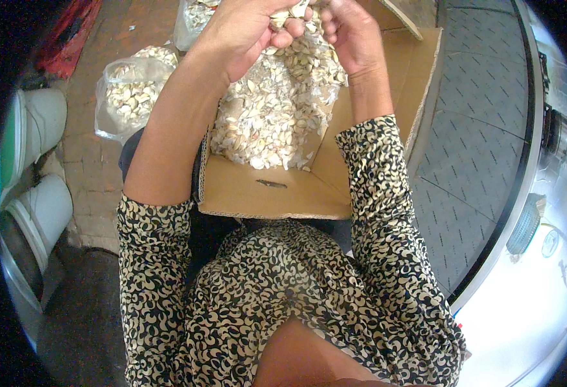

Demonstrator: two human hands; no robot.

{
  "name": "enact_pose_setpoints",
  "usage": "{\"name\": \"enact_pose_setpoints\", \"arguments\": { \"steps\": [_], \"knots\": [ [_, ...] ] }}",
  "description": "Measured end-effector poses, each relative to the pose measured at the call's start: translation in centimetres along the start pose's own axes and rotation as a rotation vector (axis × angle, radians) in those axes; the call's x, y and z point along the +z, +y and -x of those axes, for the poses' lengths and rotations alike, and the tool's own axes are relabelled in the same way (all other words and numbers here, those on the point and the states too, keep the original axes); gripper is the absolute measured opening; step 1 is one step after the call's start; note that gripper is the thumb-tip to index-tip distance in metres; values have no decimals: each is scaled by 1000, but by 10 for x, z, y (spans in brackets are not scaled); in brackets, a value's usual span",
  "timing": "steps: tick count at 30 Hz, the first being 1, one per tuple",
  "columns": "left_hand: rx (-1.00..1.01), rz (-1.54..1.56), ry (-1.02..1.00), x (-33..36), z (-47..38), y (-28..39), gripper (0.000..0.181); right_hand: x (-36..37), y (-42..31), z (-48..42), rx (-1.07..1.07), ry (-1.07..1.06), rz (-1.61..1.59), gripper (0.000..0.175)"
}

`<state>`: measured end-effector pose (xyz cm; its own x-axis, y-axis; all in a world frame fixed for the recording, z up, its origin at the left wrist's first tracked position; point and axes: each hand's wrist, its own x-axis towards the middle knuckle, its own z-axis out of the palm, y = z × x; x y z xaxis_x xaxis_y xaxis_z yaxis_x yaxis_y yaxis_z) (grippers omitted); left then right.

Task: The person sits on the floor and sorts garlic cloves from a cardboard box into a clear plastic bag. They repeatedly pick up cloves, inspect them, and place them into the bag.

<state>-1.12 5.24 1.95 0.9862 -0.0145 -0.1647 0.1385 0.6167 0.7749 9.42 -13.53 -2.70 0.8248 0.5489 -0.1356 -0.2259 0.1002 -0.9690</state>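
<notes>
My left hand (254, 41) is at the top of the view, its fingers curled around garlic cloves (290, 15). Close beside it, on the other side of those cloves, is my right hand (358, 41), fingers bent. The picture's upper edge cuts off part of both hands, and whether the right one pinches anything is hidden. Below them, an open cardboard box (283, 196) rests over my lap. Loose garlic cloves and papery skins (264, 130) lie heaped inside it, reaching up one wall.
To the left on the brick floor (87, 179) stands a clear plastic bag of garlic cloves (131, 99). Another plastic bag (194, 22) is behind it. White buckets (46, 121) line the far left. Grey patterned panels (472, 145) with a metal edge run along the right.
</notes>
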Motion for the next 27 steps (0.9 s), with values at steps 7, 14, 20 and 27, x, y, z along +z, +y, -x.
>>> {"name": "enact_pose_setpoints", "arguments": {
  "steps": [7,14,20,27],
  "knots": [
    [-31,-88,42,8,1,4,21,-65,131,25,425,258,801,30],
    [-34,-96,31,6,-1,5,22,-57,143,37,579,-58,993,24],
    [-39,-91,28,5,-2,5,22,-10,141,59,283,9,1411,27],
    [-29,-76,7,1,-4,-1,22,2,146,57,289,-16,1514,26]
  ]
}}
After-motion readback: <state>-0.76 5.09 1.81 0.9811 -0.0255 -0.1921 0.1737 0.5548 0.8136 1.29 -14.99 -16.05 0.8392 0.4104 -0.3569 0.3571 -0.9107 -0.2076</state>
